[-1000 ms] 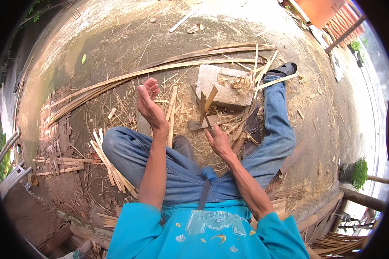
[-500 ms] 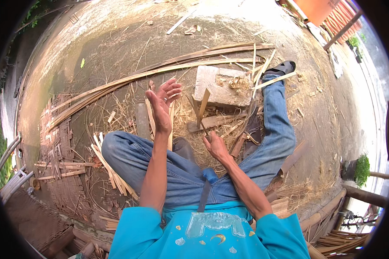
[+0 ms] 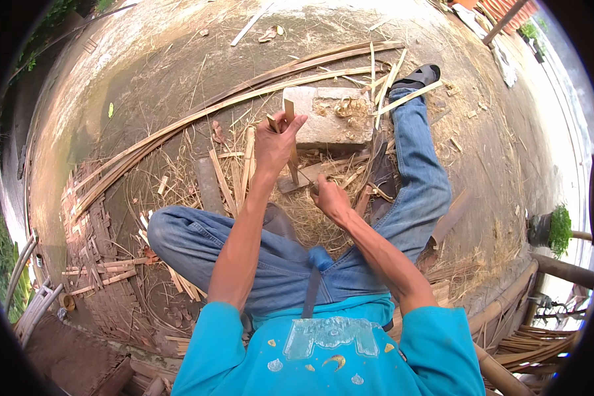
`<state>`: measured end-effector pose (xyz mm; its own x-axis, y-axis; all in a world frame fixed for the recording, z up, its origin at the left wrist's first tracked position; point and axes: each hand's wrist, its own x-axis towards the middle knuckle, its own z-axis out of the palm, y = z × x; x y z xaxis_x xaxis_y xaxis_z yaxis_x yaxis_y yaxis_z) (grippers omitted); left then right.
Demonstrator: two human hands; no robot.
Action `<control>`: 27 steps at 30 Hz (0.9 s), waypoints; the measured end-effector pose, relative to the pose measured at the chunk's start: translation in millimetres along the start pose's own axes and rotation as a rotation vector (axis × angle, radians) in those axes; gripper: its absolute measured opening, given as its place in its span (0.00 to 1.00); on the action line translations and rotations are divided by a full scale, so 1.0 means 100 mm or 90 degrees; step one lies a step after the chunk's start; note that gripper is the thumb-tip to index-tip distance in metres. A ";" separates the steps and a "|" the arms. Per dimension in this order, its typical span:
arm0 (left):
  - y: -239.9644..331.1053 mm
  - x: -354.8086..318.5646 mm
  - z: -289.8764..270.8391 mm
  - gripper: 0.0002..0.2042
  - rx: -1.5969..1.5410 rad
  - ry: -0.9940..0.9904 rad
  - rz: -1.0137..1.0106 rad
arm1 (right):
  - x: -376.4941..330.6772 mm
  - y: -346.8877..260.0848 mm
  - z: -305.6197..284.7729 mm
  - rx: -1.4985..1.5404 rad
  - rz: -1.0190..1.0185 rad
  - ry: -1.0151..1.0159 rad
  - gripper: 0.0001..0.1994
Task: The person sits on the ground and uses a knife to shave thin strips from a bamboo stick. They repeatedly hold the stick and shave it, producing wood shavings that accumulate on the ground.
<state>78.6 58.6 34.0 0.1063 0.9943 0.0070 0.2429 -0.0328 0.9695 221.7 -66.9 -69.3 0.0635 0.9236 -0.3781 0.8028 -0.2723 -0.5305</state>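
Observation:
My left hand (image 3: 275,146) is closed around a split piece of bamboo or wood (image 3: 294,168) that stands upright. Two ends of it stick out above my fingers, spread apart. Its lower end meets a flat wooden board (image 3: 323,173) on the ground. My right hand (image 3: 332,200) is closed on the handle of a knife, mostly hidden by my fingers. The thin dark blade (image 3: 305,176) reaches left to the lower part of the piece; how deep it sits in it I cannot tell.
Behind the board lies a pale stone block (image 3: 333,135) with curled shavings on top. Long bamboo strips (image 3: 237,102) curve across the ground beyond it. Short slats (image 3: 228,181) lie left of my left hand. My jeans-clad legs (image 3: 412,165) frame the work area. A potted plant (image 3: 560,231) stands far right.
My left hand was open and raised beside the split piece; it has moved right and closed on it. My right hand keeps hold of the knife. The whole view has shifted slightly.

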 end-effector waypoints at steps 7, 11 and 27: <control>-0.03 0.16 0.08 0.16 0.000 0.002 0.034 | 0.16 0.13 -0.15 0.139 0.028 -0.202 0.19; -0.11 0.26 0.16 0.17 0.015 0.005 0.018 | 0.17 0.18 -0.04 0.006 -0.029 -0.063 0.20; -0.02 0.27 -0.02 0.21 0.051 0.023 0.009 | 0.11 0.84 0.71 -0.118 -0.048 -0.025 0.20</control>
<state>79.2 86.0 33.1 0.0756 0.9967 0.0307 0.3184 -0.0533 0.9465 247.4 -98.9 -171.3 -0.0217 0.9272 -0.3738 0.8998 -0.1448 -0.4115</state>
